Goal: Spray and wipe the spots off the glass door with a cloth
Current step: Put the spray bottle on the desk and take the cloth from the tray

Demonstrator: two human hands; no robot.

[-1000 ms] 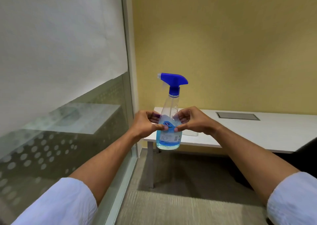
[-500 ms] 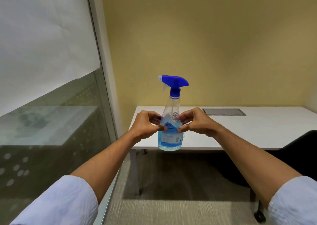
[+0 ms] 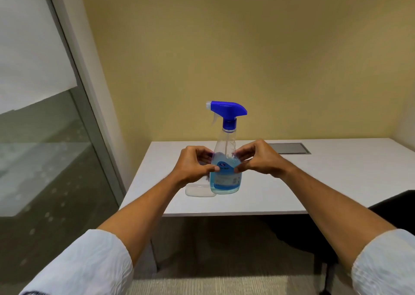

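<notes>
Both hands [image 3: 193, 165] [image 3: 258, 160] hold the upright spray bottle [image 3: 225, 160], seemingly on the table [image 3: 314, 182].

Clear, glossy plastic spray bottle [image 3: 225, 160] with an opaque blue plastic trigger head [image 3: 227, 109], pinched between both hands. Under the hands, a smooth matt white table [image 3: 314, 182]; beside the left hand [image 3: 193, 167], a translucent plastic lid [image 3: 198, 190]. Beyond the right hand [image 3: 260, 158], a dull grey metal-looking plate [image 3: 289, 148]. Left of the left hand, a smooth, reflective glass door [image 3: 45, 160], frosted above. Creased white cloth sleeves [image 3: 85, 265].

Spray bottle [image 3: 225, 166] label print illegible
</notes>
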